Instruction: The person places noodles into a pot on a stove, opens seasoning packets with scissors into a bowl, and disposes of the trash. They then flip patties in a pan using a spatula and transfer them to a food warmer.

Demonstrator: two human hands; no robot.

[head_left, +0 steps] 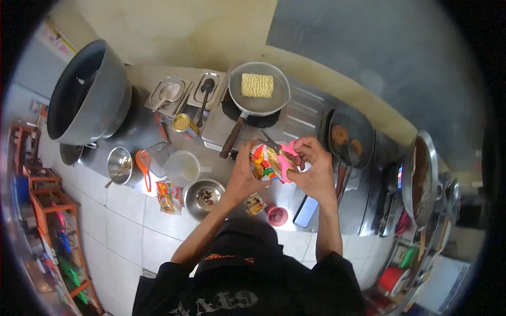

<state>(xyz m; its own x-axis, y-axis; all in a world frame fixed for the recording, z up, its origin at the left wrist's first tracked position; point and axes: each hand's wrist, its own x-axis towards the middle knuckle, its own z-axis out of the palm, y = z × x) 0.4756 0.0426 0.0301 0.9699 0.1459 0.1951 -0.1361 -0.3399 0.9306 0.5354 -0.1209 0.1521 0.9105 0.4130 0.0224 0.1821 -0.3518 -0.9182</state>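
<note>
The left hand [241, 176] has its fingers clamped on a colourful printed packet [258, 164] (lettering too small to read) nearer the body than the pan [258, 108]; the right hand [315, 167] grips pink-handled scissors [286, 163].

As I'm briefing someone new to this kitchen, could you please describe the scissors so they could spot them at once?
Start at the metal stove, where a pan holds a noodle block. Below that pan in the picture, the right hand holds the scissors at the colourful packet in the left hand. Bright pink handles set them apart from the packet and the pan's brown handle.
</note>
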